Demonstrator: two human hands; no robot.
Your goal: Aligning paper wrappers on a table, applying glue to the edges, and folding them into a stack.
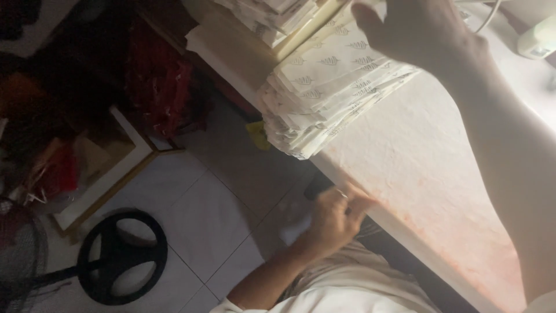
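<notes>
A thick stack of cream paper sheets (330, 87), printed with small leaf marks, lies at the edge of a pale pinkish tabletop (423, 168). My right hand (417, 32) reaches in from the right and rests on top of the stack. Its fingers run out of the frame at the top. My left hand (336, 215), with a ring on one finger, is curled over the table's near edge, below the stack. A second pile of papers (272, 14) lies behind the first, next to a flat beige board (231, 46).
White floor tiles (197, 220) lie beside the table. A black round fan base (121, 255) and its grille (17, 261) stand at the lower left. A framed board (110, 174) and red cloth (162, 87) sit further back. A white device (538, 37) is at the top right.
</notes>
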